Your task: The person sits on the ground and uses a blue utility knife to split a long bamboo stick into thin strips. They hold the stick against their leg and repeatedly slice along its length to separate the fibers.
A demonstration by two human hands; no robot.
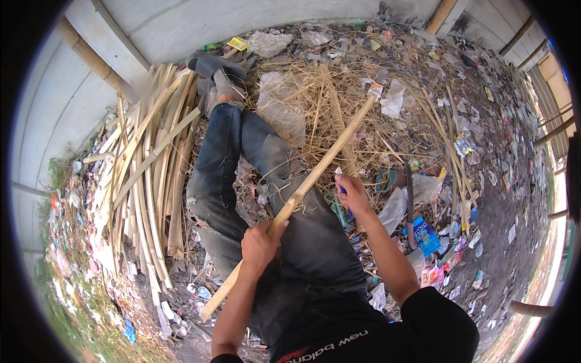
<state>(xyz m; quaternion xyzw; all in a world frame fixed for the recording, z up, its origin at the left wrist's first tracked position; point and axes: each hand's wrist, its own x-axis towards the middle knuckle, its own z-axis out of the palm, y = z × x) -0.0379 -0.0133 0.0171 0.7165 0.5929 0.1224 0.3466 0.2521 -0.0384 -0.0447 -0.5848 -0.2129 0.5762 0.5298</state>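
A long pale bamboo strip (pixel 330 155) lies slantwise across my thighs, its far end over the shavings and its near end beside my left forearm. My left hand (pixel 260 249) is closed round it below a rough node where thin fibres curl up. To the right of the strip, my right hand (pixel 354 196) is closed on a small blue object (pixel 342 186) with a pale tip; its kind is mostly hidden by the fingers. That hand stays apart from the strip. My legs (pixel 227 163) in torn dark jeans stretch forward, crossed at the ankles.
Split bamboo strips (pixel 148 181) are heaped on the left by the wall (pixel 200 27). Shavings (pixel 315 91) cover the ground ahead. At right lie a dark curved tool (pixel 410 206), more thin strips (pixel 451 148), a blue packet (pixel 425 237) and scattered litter.
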